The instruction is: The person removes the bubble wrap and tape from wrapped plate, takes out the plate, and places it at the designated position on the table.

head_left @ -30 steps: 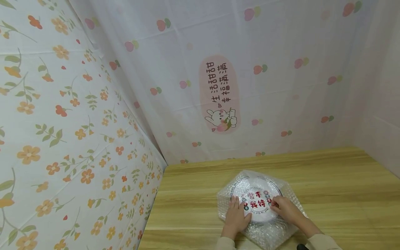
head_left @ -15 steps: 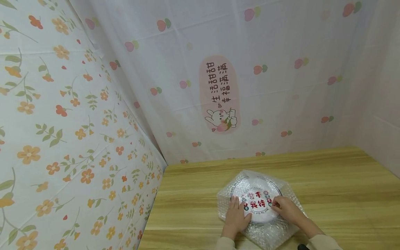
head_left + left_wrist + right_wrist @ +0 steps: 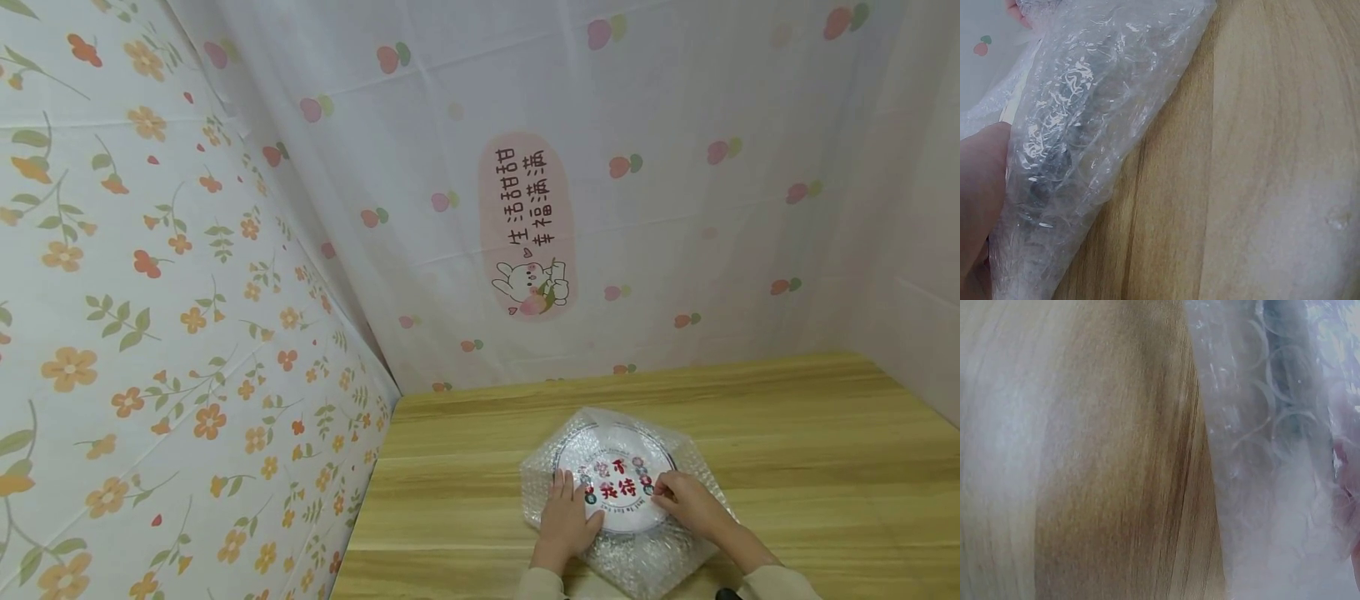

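A round white plate [image 3: 615,521] with red characters and a dark rim line lies in clear bubble wrap [image 3: 652,567] on the table. My left hand [image 3: 567,523] rests on its left side, fingers extended over the wrapped edge and thumb apart. At the right edge, my right hand [image 3: 693,502] has curled fingers that pinch the bubble wrap. In the left wrist view the wrap [image 3: 1085,112] falls in creased folds beside the left thumb [image 3: 982,187]. The right wrist view shows its bubbly side [image 3: 1260,462], with only a sliver of the right hand at the border.
The wood-grain table [image 3: 810,450] extends around the package. A small black object [image 3: 726,594] shows at the bottom edge near the right sleeve [image 3: 780,582]. A flowered cloth [image 3: 187,333] hangs at the left, and a printed white curtain [image 3: 660,250] stands behind the table.
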Available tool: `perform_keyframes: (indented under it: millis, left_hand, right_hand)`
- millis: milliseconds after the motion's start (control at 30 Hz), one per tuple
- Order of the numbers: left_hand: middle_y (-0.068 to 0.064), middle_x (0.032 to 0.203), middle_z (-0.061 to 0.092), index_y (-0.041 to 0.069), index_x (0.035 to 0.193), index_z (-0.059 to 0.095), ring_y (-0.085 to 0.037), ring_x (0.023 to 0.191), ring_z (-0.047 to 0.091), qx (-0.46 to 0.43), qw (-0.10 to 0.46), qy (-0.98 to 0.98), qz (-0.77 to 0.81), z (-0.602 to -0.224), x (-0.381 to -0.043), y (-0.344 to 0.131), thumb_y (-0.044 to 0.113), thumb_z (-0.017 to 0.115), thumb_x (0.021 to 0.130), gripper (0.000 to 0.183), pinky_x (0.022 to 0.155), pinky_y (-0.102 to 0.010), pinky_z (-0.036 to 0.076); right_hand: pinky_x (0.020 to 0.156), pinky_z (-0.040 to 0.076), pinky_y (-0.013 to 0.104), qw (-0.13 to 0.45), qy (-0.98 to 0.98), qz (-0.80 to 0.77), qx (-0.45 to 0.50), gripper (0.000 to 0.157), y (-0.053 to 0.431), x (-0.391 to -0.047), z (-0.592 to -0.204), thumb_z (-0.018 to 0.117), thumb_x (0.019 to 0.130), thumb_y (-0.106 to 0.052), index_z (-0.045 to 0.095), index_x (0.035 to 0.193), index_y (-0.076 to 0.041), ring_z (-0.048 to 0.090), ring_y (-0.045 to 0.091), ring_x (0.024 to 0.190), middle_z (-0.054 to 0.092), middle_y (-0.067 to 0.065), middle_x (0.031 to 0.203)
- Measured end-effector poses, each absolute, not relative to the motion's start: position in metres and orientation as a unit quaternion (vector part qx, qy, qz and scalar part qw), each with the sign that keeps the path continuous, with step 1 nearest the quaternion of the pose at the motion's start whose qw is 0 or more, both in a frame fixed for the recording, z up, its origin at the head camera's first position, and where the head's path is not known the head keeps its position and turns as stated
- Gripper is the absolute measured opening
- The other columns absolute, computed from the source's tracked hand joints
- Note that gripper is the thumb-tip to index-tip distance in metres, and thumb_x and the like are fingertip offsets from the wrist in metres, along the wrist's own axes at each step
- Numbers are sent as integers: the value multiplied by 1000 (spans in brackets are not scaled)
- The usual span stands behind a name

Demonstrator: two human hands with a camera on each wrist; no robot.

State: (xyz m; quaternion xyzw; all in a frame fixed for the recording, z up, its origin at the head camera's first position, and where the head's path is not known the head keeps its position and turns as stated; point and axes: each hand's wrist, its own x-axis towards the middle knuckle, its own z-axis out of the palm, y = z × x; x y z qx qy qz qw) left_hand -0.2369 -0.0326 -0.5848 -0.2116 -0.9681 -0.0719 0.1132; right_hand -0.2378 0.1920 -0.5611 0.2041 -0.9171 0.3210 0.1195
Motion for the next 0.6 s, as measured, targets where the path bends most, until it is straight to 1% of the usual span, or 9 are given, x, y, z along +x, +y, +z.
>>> perform_keyframes:
  millis: [33, 67, 133, 200, 433, 600]
  left_hand:
    - [-16, 133, 41, 6, 120, 54, -27, 129, 25, -210, 110, -969, -72, -585, -237, -32, 46, 38, 89, 53, 103, -33, 23]
    - [-17, 130, 44, 5, 119, 55, -28, 127, 29, -203, 97, -972, -70, -580, -236, -31, 46, 41, 88, 53, 101, -34, 27]
    - [-17, 130, 44, 5, 119, 55, -29, 126, 31, -200, 89, -974, -65, -579, -236, -31, 46, 43, 87, 53, 100, -36, 29]
    - [-17, 130, 44, 6, 120, 54, -29, 126, 31, -198, 81, -975, -56, -577, -236, -30, 47, 43, 87, 54, 100, -36, 29]
    - [-18, 128, 46, 5, 117, 56, -31, 125, 33, -204, 91, -973, -52, -576, -236, -30, 45, 45, 86, 52, 99, -36, 30]
    - [-17, 129, 45, 4, 118, 55, -30, 126, 31, -199, 74, -976, -53, -570, -233, -30, 45, 45, 86, 53, 100, -36, 29]
  right_hand:
    - [47, 33, 22, 116, -918, 321, 203, 19, 192, -238, -561, 67, 72, 0, 52, 67, -11, 35, 1, 57, 40, -9, 62]
    - [48, 34, 22, 112, -919, 321, 200, 19, 192, -237, -561, 67, 72, 0, 52, 67, -11, 35, 2, 57, 40, -8, 62]
    - [48, 34, 22, 105, -921, 320, 195, 18, 192, -237, -559, 67, 73, -1, 52, 68, -10, 35, 3, 57, 40, -8, 63]
    - [48, 34, 22, 100, -923, 318, 194, 17, 192, -237, -558, 66, 74, -2, 52, 68, -10, 36, 3, 58, 40, -8, 63]
    - [47, 33, 21, 112, -919, 320, 200, 19, 192, -236, -558, 67, 73, -1, 51, 67, -10, 34, 2, 56, 39, -8, 61]
    - [47, 33, 21, 117, -918, 319, 202, 19, 193, -236, -560, 67, 73, -1, 51, 66, -11, 34, 1, 56, 39, -9, 61]
